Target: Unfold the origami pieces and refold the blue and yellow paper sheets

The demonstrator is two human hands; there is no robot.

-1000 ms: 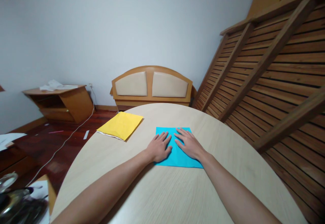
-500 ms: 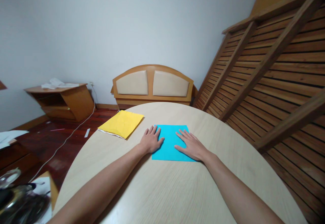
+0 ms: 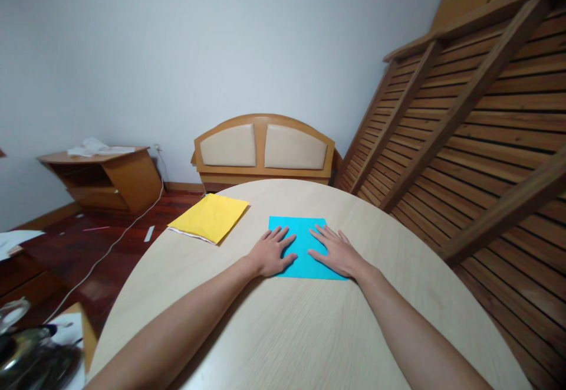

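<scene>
Bright blue sheet (image 3: pixel 303 263), yellow packet (image 3: pixel 212 216), pale wood-grained table (image 3: pixel 283 337)

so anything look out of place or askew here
A white strip lies on the floor like dropped litter, and the yellow paper lies askew to the flat blue sheet on the table.

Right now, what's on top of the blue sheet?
The left hand and right hand, spread over opposite sides of the blue sheet. The paper directly beneath them is covered and can't be seen.
</scene>
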